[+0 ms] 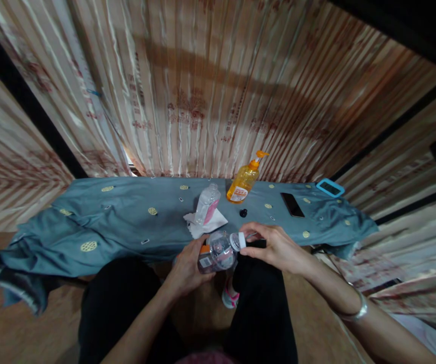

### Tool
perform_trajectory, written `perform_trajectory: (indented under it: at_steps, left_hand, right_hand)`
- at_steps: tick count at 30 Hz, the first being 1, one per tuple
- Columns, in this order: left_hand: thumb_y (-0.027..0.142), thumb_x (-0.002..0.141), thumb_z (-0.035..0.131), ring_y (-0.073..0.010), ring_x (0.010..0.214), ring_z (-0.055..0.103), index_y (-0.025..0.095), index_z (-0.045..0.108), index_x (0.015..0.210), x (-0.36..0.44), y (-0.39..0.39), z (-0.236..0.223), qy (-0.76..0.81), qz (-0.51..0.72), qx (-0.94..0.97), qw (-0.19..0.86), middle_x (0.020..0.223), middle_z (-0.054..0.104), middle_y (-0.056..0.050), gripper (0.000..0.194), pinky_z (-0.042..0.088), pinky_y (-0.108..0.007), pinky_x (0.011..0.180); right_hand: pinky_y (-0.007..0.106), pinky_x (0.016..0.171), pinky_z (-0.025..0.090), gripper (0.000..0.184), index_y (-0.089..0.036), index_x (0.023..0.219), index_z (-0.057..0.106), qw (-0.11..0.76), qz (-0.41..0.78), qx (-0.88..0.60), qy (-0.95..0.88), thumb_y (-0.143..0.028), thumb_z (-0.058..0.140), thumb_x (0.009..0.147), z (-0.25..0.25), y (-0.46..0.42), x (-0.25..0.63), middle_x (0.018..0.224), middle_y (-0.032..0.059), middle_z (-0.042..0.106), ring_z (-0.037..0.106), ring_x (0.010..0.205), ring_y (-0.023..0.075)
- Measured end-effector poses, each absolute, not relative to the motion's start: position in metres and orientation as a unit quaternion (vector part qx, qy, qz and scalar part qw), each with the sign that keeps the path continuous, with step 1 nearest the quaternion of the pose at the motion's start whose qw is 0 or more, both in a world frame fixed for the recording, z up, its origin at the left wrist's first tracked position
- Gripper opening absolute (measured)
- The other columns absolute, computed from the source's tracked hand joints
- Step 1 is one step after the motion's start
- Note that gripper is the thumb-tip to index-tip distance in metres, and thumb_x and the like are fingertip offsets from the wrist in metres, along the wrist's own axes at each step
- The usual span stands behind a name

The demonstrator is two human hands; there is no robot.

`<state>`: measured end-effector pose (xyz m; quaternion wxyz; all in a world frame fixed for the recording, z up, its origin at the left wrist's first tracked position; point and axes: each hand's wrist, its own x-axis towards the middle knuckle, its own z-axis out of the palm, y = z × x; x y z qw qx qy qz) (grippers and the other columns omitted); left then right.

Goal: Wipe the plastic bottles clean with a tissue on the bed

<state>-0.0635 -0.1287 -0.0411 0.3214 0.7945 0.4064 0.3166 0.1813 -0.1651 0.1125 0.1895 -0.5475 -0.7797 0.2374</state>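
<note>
My left hand (pixel 188 267) is wrapped round the body of a clear plastic bottle (pixel 220 251) with an orange label, held on its side above my lap. My right hand (pixel 274 246) pinches the bottle's white cap (pixel 242 240) at its neck, fingers closed. Just beyond them, on the blue-grey cloth (pixel 127 222) covering a low table, a second clear bottle with a pink label (pixel 207 203) stands on a white tissue (pixel 203 225). An orange pump bottle (pixel 245 180) stands behind it, and a small black cap (pixel 243 213) lies in front of that.
A black phone (pixel 292 205) lies on the cloth to the right, and a blue-framed device (pixel 330 187) sits at the far right corner. Striped curtains hang behind the table. My legs in black trousers are below, with a shoe (pixel 230 298) between them on the brown floor.
</note>
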Motion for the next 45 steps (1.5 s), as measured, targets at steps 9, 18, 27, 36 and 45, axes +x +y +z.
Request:
perform_trajectory:
  at_steps: [9,18,27,36,45]
  left_hand:
    - [0.023,0.065,0.082,-0.0334,0.126,0.061,0.022,0.042,0.143,-0.065,-0.128,-0.046,0.398,0.312,0.807,0.305,0.137,0.062,-0.014,0.087,0.051,-0.05,0.106]
    - [0.02,0.064,0.08,-0.0342,0.125,0.061,0.021,0.043,0.142,-0.065,-0.128,-0.042,0.403,0.305,0.808,0.302,0.136,0.062,-0.015,0.086,0.051,-0.051,0.105]
    - [0.021,0.066,0.079,-0.0349,0.125,0.061,0.02,0.044,0.141,-0.063,-0.128,-0.038,0.411,0.309,0.806,0.293,0.134,0.063,-0.016,0.083,0.051,-0.051,0.105]
    - [0.02,0.064,0.08,-0.0337,0.122,0.063,0.021,0.047,0.14,-0.065,-0.129,-0.036,0.41,0.331,0.796,0.299,0.134,0.064,-0.015,0.083,0.052,-0.05,0.104]
    - [0.02,0.059,0.084,-0.0319,0.123,0.063,0.024,0.045,0.141,-0.07,-0.133,-0.042,0.424,0.31,0.779,0.342,0.136,0.064,-0.012,0.091,0.052,-0.047,0.105]
  right_hand:
    - [0.031,0.098,0.05,0.037,-0.014,0.123,0.065,0.167,0.229,-0.5,-0.818,-0.031,0.068,0.091,0.116,-0.161,0.179,0.127,0.012,0.07,0.068,0.114,0.0217]
    - [0.026,0.085,0.052,0.039,-0.019,0.121,0.067,0.173,0.262,-0.521,-0.794,-0.034,0.074,0.087,0.105,-0.154,0.184,0.114,0.0046,0.075,0.071,0.094,0.016]
    - [0.029,0.063,0.045,0.051,-0.014,0.095,0.071,0.15,0.224,-0.572,-0.775,-0.061,0.051,0.095,0.103,-0.156,0.173,0.075,0.0041,0.069,0.066,0.067,0.0191]
    - [0.029,0.074,0.049,0.045,-0.02,0.12,0.065,0.101,0.214,-0.537,-0.809,-0.056,0.05,0.097,0.11,-0.154,0.171,0.098,0.0072,0.075,0.071,0.085,0.0215]
    - [0.034,0.088,0.048,0.059,-0.017,0.134,0.053,0.098,0.216,-0.505,-0.83,-0.062,0.04,0.099,0.106,-0.155,0.163,0.121,0.0119,0.069,0.069,0.102,0.0246]
